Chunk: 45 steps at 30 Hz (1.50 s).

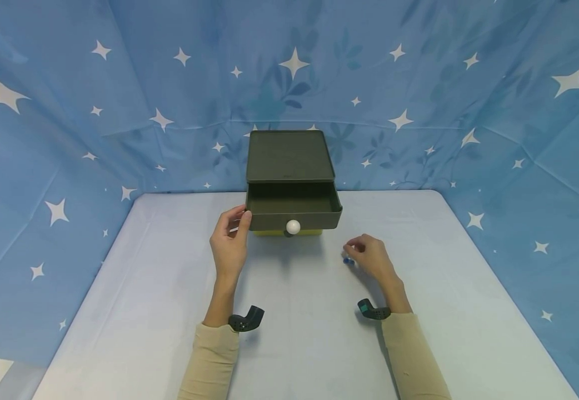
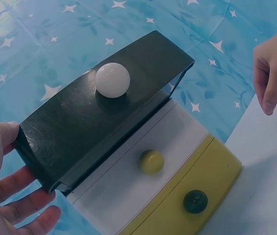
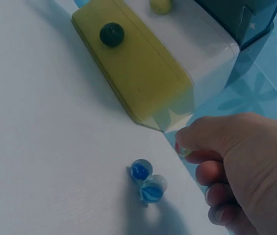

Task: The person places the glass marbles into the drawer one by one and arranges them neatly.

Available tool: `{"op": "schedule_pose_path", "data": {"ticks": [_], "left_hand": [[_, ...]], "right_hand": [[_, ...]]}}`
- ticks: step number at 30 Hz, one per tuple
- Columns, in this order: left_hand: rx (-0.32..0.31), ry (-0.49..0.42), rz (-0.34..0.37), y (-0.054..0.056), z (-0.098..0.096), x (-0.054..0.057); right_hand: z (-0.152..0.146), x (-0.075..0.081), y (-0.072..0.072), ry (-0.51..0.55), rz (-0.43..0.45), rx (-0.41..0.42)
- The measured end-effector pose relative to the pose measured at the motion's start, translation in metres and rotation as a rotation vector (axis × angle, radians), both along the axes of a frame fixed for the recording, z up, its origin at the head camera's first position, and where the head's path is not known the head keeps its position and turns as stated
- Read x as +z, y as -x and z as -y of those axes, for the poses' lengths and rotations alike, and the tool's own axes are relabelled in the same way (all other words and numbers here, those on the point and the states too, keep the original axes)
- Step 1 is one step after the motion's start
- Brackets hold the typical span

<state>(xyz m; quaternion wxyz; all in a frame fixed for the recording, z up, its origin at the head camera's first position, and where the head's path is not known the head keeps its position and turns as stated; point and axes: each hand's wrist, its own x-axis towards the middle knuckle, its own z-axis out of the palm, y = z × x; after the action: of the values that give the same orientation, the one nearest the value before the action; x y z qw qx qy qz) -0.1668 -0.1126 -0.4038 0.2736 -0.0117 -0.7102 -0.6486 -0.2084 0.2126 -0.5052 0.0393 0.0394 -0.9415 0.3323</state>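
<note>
A small cabinet [image 1: 290, 156] with stacked drawers stands at the back of the table, its dark green top drawer [image 1: 271, 222] pulled out. My left hand [image 1: 230, 244] grips that drawer's left front corner, thumb on the front and fingers around the side and below. The drawer's white round knob [image 2: 113, 80] is untouched. To the right of the cabinet, my right hand [image 1: 371, 258] pinches a small clear marble [image 3: 184, 151] between thumb and index finger. Just beside it, two clear marbles with blue swirls, one [image 3: 141, 170] behind the other [image 3: 152, 189], lie together on the table.
Below the pulled-out drawer are a white drawer [image 2: 128, 183] with a yellow knob [image 2: 151, 161] and a yellow drawer [image 2: 221, 169] with a dark green knob [image 2: 195, 201]. A blue star-patterned curtain [image 1: 184, 83] hangs behind the white table [image 1: 299, 333].
</note>
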Motion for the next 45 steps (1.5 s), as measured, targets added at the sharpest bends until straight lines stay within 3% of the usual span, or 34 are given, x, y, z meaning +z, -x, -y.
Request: {"op": "schedule_pose_path", "data": {"ticks": [19,36,45], "left_hand": [[0.004,0.003,-0.005,0.001,0.000,-0.001],[0.005,-0.005,-0.002,0.001,0.001,-0.002],[0.003,-0.010,-0.007,0.001,0.000,-0.002]], "right_hand": [[0.007,0.026,-0.006,-0.003,-0.273,-0.013],[0.018,0.051,-0.015,0.094,-0.536,-0.006],[0.024,0.063,-0.018,0.145,-0.628,-0.002]]}}
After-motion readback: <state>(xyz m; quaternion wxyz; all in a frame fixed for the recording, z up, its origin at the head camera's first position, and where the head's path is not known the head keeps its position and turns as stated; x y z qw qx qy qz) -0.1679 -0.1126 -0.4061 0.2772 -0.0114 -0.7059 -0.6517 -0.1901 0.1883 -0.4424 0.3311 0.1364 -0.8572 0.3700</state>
